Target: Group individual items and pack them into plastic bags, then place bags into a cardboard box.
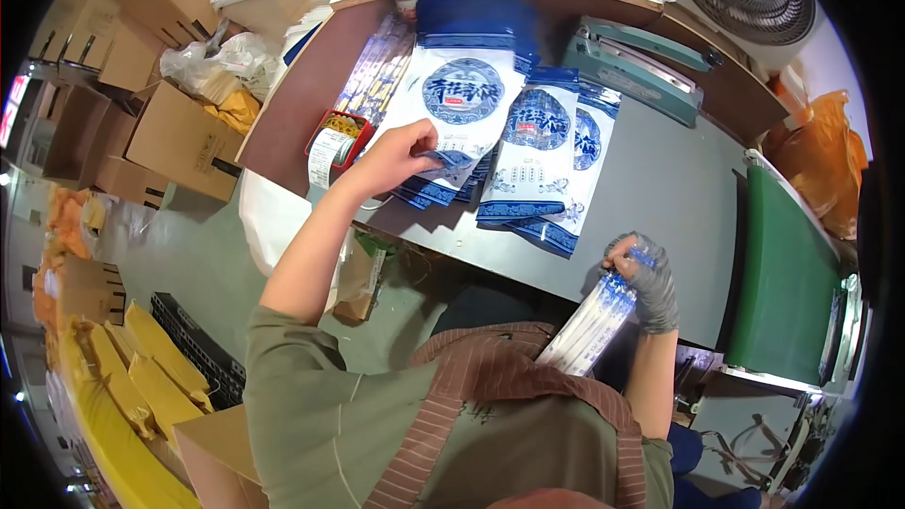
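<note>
My left hand (401, 153), bare, is closed in a pinch on the lower edge of a white and blue printed plastic bag (459, 99), which lies on top of a pile of such bags. My right hand (644, 281), in a grey glove with bare fingertips, grips the blue-patterned end of a bundle of wrapped chopsticks (592, 325). The bundle slants down against my apron at the table's front edge. Between my hands, a second pile of printed bags (530, 155) lies flat on the grey tabletop (683, 188).
More wrapped sticks (379, 61) lie at the back left, behind a red basket (363, 132) with a label roll. A teal bag sealer (641, 71) stands at the back right. Right of the table is a green conveyor belt (787, 273). Cardboard boxes (184, 141) crowd the left.
</note>
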The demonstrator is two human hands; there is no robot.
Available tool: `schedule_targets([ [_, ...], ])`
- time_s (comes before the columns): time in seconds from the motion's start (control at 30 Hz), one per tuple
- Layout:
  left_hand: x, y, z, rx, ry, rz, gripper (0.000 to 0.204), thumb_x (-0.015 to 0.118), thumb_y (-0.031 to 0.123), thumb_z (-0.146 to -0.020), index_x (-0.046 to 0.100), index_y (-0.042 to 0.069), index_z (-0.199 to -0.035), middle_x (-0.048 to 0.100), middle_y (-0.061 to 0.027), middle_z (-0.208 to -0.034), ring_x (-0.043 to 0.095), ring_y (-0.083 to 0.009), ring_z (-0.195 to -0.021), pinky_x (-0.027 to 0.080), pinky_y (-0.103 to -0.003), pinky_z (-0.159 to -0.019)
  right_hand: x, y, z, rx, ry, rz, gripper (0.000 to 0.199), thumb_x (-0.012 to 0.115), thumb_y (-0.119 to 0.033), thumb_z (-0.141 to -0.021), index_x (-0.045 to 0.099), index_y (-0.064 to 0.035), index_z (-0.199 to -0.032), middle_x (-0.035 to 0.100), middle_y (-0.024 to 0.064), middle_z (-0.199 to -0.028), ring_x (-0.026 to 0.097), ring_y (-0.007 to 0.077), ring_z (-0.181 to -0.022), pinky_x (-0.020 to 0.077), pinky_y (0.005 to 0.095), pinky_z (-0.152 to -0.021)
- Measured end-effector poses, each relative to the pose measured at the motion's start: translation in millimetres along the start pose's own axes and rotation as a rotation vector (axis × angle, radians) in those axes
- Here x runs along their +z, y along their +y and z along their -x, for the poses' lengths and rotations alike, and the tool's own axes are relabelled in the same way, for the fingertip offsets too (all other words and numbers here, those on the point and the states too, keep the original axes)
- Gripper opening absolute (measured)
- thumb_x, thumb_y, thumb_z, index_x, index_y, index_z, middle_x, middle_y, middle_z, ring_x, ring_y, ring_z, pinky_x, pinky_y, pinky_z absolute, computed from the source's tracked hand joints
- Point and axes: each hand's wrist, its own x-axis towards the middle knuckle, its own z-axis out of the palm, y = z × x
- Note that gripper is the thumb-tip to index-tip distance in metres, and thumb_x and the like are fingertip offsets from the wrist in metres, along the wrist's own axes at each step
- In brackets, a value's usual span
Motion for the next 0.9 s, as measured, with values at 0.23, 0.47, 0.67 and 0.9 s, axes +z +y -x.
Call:
schedule_targets([
  [0.23,16,26,-52,-0.126,0.172,0.213,0.029,0.064,0.016,-0.087,0.052,-0.002,-0.069,0.042,-0.001,-0.057,0.037,-0.0065,-0.059,0.035,-0.028,-0.053,-22,5,19,-0.044,0.07,-0.008,0.024,0.073,-0.023,-0.077,0.063,-0.0016,-0.083,0.064,0.0072,-0.078,0.06,0.0141,-0.073,0.0497,0.0272,-0.069],
  [0.47,180,141,-78,0.256,0.013,-0.008,0.012,0.059,0.011,-0.083,0.064,0.003,-0.089,0.062,-0.0162,-0.085,0.06,-0.0356,-0.079,0.047,-0.044,-0.068,-33,8,40,-0.05,0.188,-0.002,0.015,0.068,-0.017,-0.079,0.064,-0.0023,-0.083,0.064,0.0055,-0.076,0.059,0.0122,-0.071,0.0483,0.0255,-0.068],
  [0.67,260,178,-48,0.326,-0.123,0.011,0.028,0.063,0.005,-0.073,0.069,0.008,-0.1,0.061,-0.0152,-0.087,0.06,-0.0342,-0.084,0.048,-0.042,-0.076,-18,37,54,-0.273,0.555,-0.108,0.024,0.068,-0.015,-0.084,0.061,-0.0047,-0.105,0.061,0.0019,-0.093,0.056,0.0093,-0.083,0.0466,0.0254,-0.078],
  [0.9,260,143,-51,-0.019,-0.293,0.665,0.038,0.057,-0.01,-0.082,0.059,-0.003,-0.12,0.067,-0.0087,-0.104,0.062,-0.0138,-0.093,0.049,-0.027,-0.083,-27,62,23,-0.211,0.383,0.04,0.027,0.07,-0.019,-0.084,0.061,-0.0026,-0.103,0.066,0.0054,-0.089,0.058,0.0107,-0.079,0.0486,0.0267,-0.073],
])
